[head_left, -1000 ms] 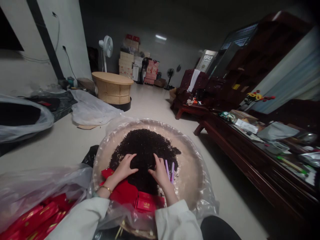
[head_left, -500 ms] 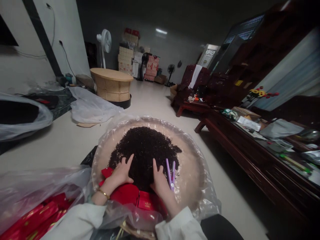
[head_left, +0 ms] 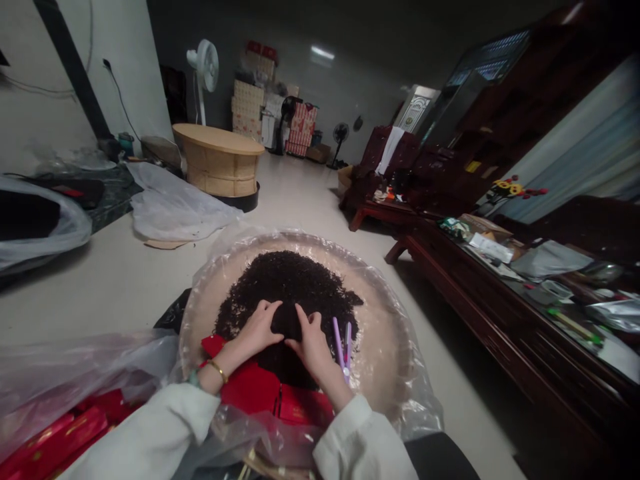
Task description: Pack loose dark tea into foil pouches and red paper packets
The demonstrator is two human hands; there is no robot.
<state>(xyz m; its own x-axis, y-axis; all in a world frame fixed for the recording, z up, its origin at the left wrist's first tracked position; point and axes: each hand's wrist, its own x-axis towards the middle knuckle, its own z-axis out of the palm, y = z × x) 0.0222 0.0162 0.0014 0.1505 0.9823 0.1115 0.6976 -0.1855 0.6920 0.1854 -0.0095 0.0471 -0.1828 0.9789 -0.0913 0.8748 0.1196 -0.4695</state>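
Observation:
A heap of dark, dried tea leaves (head_left: 300, 273) lies in a wide round basket (head_left: 395, 333) lined with clear plastic. My left hand (head_left: 257, 328) and my right hand (head_left: 311, 340) face each other over its near side. Their curled fingers and thumbs press a dark clump of the leaves (head_left: 287, 320) between them. Under my wrists are red packets (head_left: 253, 389) at the basket's near edge. Just right of my right hand, a purple V-shaped tool (head_left: 343, 350) like a small hair straightener rests with its arms apart.
A plastic bag with red packets (head_left: 70, 433) is at lower left. Beyond the basket are a plastic sheet (head_left: 175, 207) on the floor and a round woven stand (head_left: 217, 163). A long dark wooden table (head_left: 465, 293) with clutter runs along the right.
My hands have come closer together over the heap and closed from a spread pose, gathering a clump of leaves between them. The camera view has shifted slightly.

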